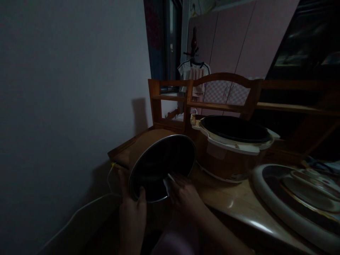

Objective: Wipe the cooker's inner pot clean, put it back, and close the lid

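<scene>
A round cooker inner pot (170, 156), dark inside and brownish outside, is tilted with its mouth toward me at the table's left end. My left hand (134, 203) grips its lower left rim, thumb over the inside edge and fingers along the outer wall. At the lower right rim, my right hand (182, 191) is closed on a white cloth (167, 185), held at the pot's opening. Whether it is fabric or paper is too dark to tell. To the right stands the electric cooker body (225, 156), its top uncovered. Its lid (305, 198) lies on the table nearby.
The wooden table (223, 198) has a shelf rack (170, 97) along its back. A plain wall (74, 88) rises close on the left, with a white cord (79, 209) hanging beside the table. Clothes (195, 72) hang farther back before pink cabinets (231, 39).
</scene>
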`<state>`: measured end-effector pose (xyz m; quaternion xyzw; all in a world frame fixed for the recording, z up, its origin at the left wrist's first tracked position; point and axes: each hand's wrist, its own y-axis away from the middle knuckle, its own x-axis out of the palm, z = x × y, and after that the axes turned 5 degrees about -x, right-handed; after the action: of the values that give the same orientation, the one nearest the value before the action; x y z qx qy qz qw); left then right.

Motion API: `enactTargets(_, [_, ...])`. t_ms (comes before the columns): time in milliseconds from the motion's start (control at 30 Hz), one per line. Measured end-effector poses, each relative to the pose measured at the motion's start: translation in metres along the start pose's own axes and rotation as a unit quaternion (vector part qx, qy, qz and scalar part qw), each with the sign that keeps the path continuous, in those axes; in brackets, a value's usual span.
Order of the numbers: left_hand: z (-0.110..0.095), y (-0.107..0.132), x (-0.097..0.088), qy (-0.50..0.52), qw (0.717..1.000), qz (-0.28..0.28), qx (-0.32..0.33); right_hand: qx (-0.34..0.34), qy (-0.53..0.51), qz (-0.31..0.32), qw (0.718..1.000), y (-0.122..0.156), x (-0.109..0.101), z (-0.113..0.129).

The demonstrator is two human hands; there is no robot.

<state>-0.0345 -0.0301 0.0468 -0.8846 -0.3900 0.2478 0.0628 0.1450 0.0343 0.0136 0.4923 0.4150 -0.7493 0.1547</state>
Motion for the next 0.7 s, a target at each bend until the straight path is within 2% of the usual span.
enactTargets(100, [-0.006, -0.005, -0.013, -0.02, 0.997, 0.033, -0.071, -0.018, -0.008, -0.002, 1.0, -0.003, -0.003, 0.005])
enactTargets(200, [-0.01, -0.007, -0.01, -0.023, 0.993, 0.025, -0.117, -0.01, 0.016, 0.005, 1.0, -0.004, -0.01, 0.005])
enactTargets(367, [0.0, 0.001, 0.022, 0.003, 0.998, -0.032, -0.055, 0.019, 0.118, 0.023, 0.993, -0.002, -0.022, -0.012])
enactTargets(500, [0.01, 0.005, 0.042, 0.023, 0.998, 0.009, -0.066, 0.026, 0.143, 0.015, 0.989, -0.004, -0.027, -0.032])
enactTargets(600, [0.011, 0.006, 0.044, 0.039, 0.997, 0.028, -0.068, 0.017, 0.177, 0.016, 0.984, -0.006, -0.026, -0.04])
enactTargets(700, [0.008, 0.006, 0.042, 0.04, 0.996, 0.051, -0.061, 0.013, 0.193, 0.017, 0.981, -0.005, -0.018, -0.035])
